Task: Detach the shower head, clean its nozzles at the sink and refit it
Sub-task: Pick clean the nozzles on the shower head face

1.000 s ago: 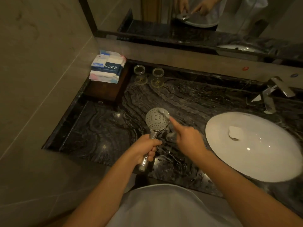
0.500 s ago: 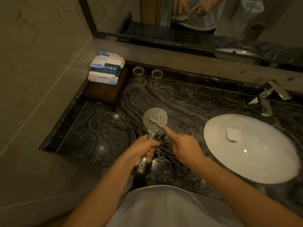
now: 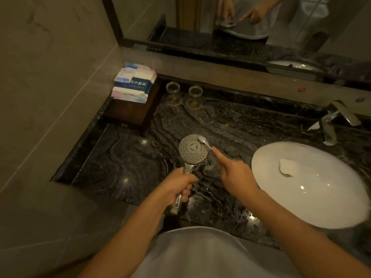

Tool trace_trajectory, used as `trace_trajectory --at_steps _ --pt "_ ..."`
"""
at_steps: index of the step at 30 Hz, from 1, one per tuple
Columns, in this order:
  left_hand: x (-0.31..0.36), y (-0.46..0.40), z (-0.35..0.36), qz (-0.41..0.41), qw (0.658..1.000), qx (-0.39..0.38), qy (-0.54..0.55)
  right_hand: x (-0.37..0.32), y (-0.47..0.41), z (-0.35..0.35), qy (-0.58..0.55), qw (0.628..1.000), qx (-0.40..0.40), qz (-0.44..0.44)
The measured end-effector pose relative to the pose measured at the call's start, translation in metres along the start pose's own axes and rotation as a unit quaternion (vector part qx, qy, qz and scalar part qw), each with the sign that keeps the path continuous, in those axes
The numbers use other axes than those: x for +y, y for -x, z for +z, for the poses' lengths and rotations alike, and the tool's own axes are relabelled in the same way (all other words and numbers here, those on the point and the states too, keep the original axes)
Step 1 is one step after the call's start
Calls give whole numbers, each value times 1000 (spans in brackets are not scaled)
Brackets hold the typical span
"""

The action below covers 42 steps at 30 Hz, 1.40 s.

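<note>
Head view shows your left hand (image 3: 176,187) wrapped round the handle of the shower head (image 3: 193,150), held face-up over the bench (image 3: 120,157), well left of the sink (image 3: 313,189). Your right hand (image 3: 234,173) pinches a small toothbrush (image 3: 203,141), bristles at the face's 1 o'clock edge. You're mid-scrub, I'd say; next, work the remaining nozzles, then rinse.

A shower head (image 3: 193,149) with a matt grey dotted face and a glossy chrome handle sits over a bench (image 3: 230,125) of polished black veined stone that glints wetly under the light. The basin (image 3: 321,197) is smooth, glossy white ceramic, the tap (image 3: 339,115) bright metal. Paper-and-plastic packets (image 3: 133,83) rest on a dark wooden box (image 3: 128,112); the wall tiles (image 3: 50,67) look matt beige.
</note>
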<state>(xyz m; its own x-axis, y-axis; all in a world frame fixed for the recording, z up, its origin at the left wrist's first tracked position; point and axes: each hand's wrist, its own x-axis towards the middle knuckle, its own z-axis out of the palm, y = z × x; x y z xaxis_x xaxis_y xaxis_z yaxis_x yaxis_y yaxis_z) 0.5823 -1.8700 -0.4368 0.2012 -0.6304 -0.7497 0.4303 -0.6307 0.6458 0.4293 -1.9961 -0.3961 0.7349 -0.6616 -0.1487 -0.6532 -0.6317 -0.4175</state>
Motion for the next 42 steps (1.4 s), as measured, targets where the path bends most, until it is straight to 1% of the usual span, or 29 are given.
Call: trace_trajectory --at_steps 4,8,10,13,16,18,20,24,28,33,38,42 --pt "5 -1 1 8 1000 -2 1 -13 -16 -3 0 1000 5 8" --pt "6 0 -3 -2 1000 -4 27 -7 6 8 -5 1000 8 -5" --pt "3 1 1 -4 1000 -2 19 -5 13 12 -14 1000 4 -7" --pt "2 1 11 4 1000 6 -12 -8 -1 10 3 1000 8 6" --pt "5 0 12 12 1000 5 0 -10 -6 5 15 1000 18 13" --pt "7 -1 9 12 999 15 26 -7 6 9 2 1000 11 14" --pt "6 -2 6 10 999 24 20 -4 21 14 -25 1000 3 17" --pt "1 0 16 14 1000 10 -8 -4 4 12 -40 998 40 33" --pt "8 2 20 26 999 23 39 -10 -8 9 -49 996 59 48" --pt "6 2 19 19 995 46 88 -17 23 33 -92 995 33 35" --pt "1 3 29 20 994 53 97 -22 -9 22 -85 994 47 53" --pt "10 2 27 28 986 74 144 -31 -9 24 -102 992 42 60"
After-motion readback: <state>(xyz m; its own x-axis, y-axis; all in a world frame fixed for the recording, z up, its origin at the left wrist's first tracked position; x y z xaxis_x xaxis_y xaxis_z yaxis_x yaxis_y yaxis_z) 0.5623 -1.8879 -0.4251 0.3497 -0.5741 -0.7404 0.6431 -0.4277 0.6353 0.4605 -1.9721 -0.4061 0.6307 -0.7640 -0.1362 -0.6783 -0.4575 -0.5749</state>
